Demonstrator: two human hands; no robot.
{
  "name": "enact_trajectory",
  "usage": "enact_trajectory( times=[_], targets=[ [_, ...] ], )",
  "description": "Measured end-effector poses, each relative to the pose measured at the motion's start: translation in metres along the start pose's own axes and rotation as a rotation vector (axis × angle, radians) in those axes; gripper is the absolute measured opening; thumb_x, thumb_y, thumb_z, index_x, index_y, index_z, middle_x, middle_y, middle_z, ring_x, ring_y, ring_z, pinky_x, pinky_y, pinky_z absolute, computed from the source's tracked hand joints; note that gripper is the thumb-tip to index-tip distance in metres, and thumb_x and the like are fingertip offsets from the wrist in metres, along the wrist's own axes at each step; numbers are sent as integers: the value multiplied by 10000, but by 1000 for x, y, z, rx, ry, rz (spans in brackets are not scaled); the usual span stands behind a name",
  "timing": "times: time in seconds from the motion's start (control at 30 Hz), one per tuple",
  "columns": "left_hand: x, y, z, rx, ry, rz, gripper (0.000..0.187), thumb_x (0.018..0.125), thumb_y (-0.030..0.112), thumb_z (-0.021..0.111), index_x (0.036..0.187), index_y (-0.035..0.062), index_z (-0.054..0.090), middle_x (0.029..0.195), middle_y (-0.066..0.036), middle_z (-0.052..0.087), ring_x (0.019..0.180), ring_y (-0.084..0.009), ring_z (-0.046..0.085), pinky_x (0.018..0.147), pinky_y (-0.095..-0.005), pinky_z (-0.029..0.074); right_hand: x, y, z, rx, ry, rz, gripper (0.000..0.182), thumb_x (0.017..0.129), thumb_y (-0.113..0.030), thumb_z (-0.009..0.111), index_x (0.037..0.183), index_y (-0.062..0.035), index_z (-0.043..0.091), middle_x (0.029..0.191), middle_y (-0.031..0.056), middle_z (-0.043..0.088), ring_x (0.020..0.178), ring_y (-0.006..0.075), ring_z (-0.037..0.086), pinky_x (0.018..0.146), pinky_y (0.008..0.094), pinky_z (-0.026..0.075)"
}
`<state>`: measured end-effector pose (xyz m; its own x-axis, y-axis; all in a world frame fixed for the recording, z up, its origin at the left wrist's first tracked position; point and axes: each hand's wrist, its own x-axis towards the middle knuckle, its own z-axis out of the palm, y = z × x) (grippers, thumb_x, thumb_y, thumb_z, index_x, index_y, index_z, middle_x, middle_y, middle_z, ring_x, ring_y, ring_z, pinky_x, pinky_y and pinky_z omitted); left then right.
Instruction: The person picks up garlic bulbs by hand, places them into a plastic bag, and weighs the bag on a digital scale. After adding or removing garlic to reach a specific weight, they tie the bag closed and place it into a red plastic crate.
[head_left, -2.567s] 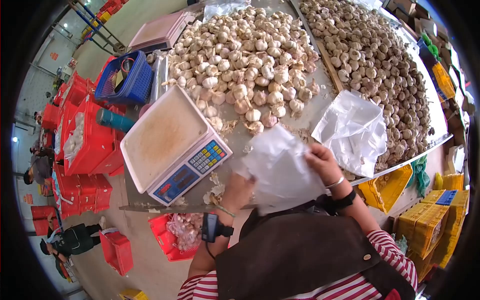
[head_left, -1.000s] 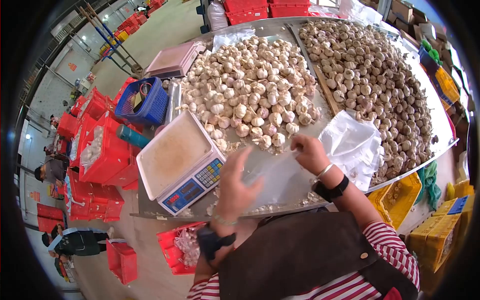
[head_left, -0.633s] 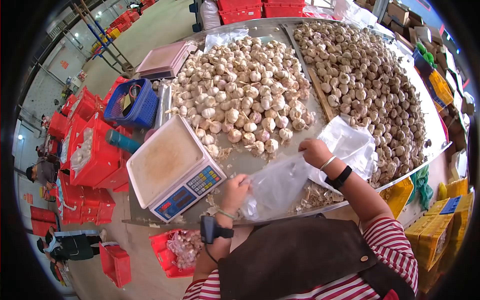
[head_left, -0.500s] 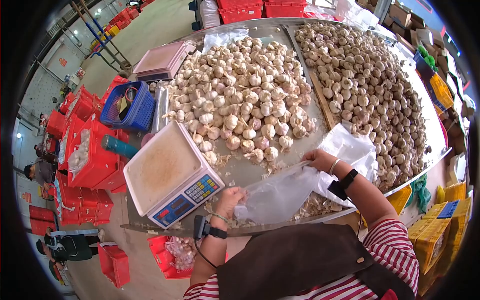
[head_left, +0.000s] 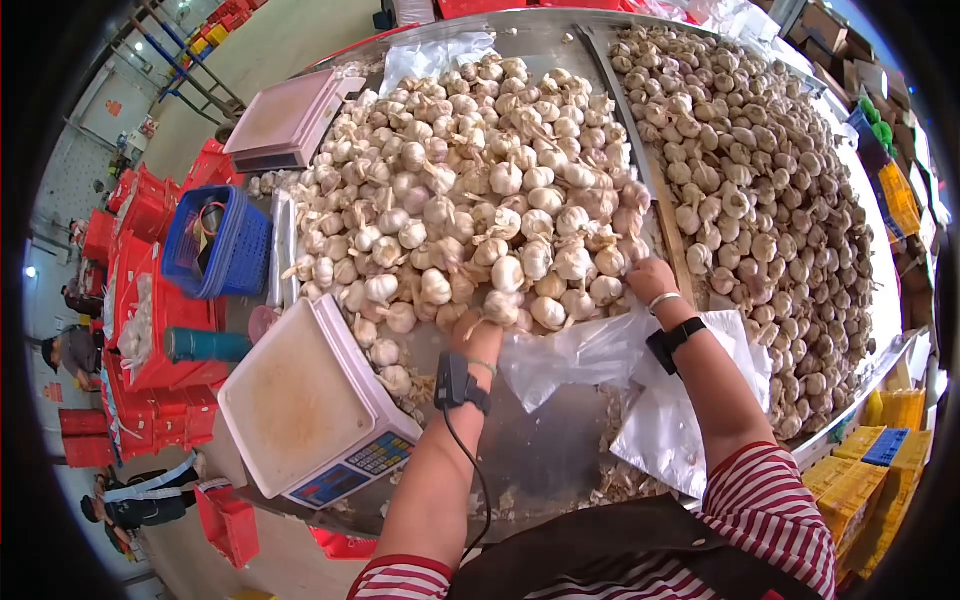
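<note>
A heap of pale garlic bulbs (head_left: 440,190) covers the middle of the metal table. At its near edge my left hand (head_left: 474,340) touches the bulbs; its fingers are hidden and blurred. My right hand (head_left: 650,280) is closed at the heap's lower right edge, with the clear plastic bag (head_left: 570,360) reaching up to it. The bag stretches between both hands, over bare metal. More white plastic bags (head_left: 665,440) lie under my right forearm. A white scale (head_left: 300,390) with a keypad stands left of my left hand.
A wooden divider (head_left: 672,235) separates a second garlic pile (head_left: 770,230) on the right. At the left are another scale (head_left: 283,120), a blue basket (head_left: 240,245), a teal bottle (head_left: 208,345) and red crates (head_left: 165,400). Yellow crates (head_left: 850,495) stand lower right. People are at far left.
Both hands have moved forward from the table's near side to the edge of the garlic heap, bringing the plastic bag along. The camera view has shifted too.
</note>
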<state>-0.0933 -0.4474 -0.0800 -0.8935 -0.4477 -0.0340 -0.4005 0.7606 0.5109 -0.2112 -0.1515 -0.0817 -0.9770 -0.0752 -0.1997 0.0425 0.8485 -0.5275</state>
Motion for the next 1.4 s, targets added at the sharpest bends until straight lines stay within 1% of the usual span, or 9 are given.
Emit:
enact_trajectory(
  times=[0.07, 0.13, 0.3, 0.6, 0.73, 0.93, 1.07, 1.17, 1.4],
  targets=[
    [19, 10, 3, -195, -28, 209, 289, 844, 264, 552, 881, -4, 650, 811, -227, 641, 769, -400, 615, 691, -450, 478, -11, -27, -21, 93, 30, 22, 272, 796, -267, 602, 765, -7, 673, 780, 232, 633, 691, 358, 610, 657, 412, 485],
    [23, 37, -14, -304, 76, -63, 203, 814, 161, 541, 903, 6, 638, 780, -238, 626, 724, -409, 604, 654, -431, 464, -19, -35, -37, 185, 60, 41, 260, 800, -264, 620, 780, -9, 668, 746, 225, 626, 650, 331, 602, 630, 389, 474],
    [3, 33, -88, -265, 167, 196, 235, 796, 61, 520, 1002, 22, 627, 852, -223, 638, 785, -376, 626, 681, -412, 488, -67, -46, -81, 588, 95, -146, 78, 816, -41, 600, 830, 26, 635, 631, 14, 538, 584, 72, 461, 522, 250, 391],
    [-117, -2, -190, 94, -36, 132, 195, 782, 41, 559, 961, 55, 634, 805, -222, 627, 755, -401, 611, 645, -450, 480, -170, -80, -91, 863, -209, -9, 95, 774, 33, 558, 839, 26, 627, 681, -24, 561, 602, 43, 484, 526, 215, 393],
    [-130, -27, -232, 17, -13, 227, 204, 769, 16, 542, 945, 51, 637, 803, -244, 610, 765, -418, 599, 631, -447, 480, -179, -108, -75, 660, -93, -258, 133, 742, 51, 562, 856, 31, 627, 687, -6, 580, 633, 71, 510, 567, 229, 421],
    [-125, -87, -347, -367, 411, 223, 143, 889, 40, 530, 965, -33, 626, 781, -48, 611, 724, -97, 523, 661, -277, 454, -210, -249, -83, 757, -33, -521, 169, 723, 74, 559, 870, 25, 627, 734, 24, 600, 706, 79, 540, 631, 235, 446],
    [-121, -156, -408, -424, 551, 250, 151, 878, 6, 522, 991, -13, 620, 842, -40, 622, 739, -97, 551, 674, -256, 462, -227, -341, -46, 826, -25, -722, 158, 736, 75, 555, 870, 24, 620, 745, 21, 601, 706, 82, 547, 635, 239, 451],
    [-127, -210, -423, -839, 361, 122, 193, 865, -43, 503, 1031, 10, 586, 875, -54, 628, 760, -89, 594, 681, -228, 476, -224, -377, 4, 779, -134, -696, 146, 751, 60, 566, 879, 22, 625, 740, 33, 614, 688, 91, 554, 630, 248, 460],
    [-143, -288, -419, -824, 197, -42, 159, 865, 10, 533, 1018, 17, 577, 781, -28, 602, 677, -85, 571, 628, -224, 472, -204, -381, 75, 717, -263, -624, 201, 857, -140, 650, 998, 3, 649, 807, 18, 645, 708, 89, 576, 621, 245, 472]
  ],
)
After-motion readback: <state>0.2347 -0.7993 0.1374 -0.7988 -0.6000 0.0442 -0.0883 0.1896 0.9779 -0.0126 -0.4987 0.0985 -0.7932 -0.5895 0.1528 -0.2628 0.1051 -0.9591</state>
